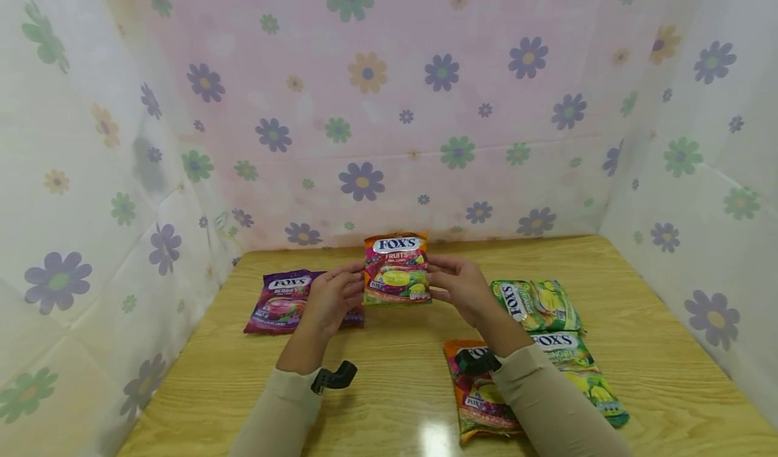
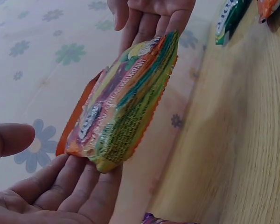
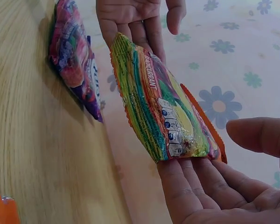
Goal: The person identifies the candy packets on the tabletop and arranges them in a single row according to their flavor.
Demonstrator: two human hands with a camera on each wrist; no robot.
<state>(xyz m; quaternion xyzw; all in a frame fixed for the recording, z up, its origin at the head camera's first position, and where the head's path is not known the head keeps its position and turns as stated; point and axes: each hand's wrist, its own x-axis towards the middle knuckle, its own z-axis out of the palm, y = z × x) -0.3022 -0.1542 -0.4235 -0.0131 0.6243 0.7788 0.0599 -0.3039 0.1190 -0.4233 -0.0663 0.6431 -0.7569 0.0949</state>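
Note:
Between my two hands, above the wooden table, an orange Fox's Fruits candy bag (image 1: 396, 269) is held upright with its front towards me. The fingers of my left hand (image 1: 331, 298) lie nearly straight against one side edge of the bag. Against the opposite edge are the fingers of my right hand (image 1: 467, 292), also nearly straight. Both wrist views show each thumb standing off, apart from the wrapper. Striped lower packaging of the bag (image 2: 130, 100) faces the left wrist view.
Purple Fox's Berries bags (image 1: 281, 305) lie at the table's left, partly behind my left hand. On the right lie green Spring Tea bags (image 1: 541, 306) and another orange Fruits bag (image 1: 483, 410), partly under my right forearm. Flowered cloth (image 1: 361, 181) surrounds the table (image 1: 389, 376).

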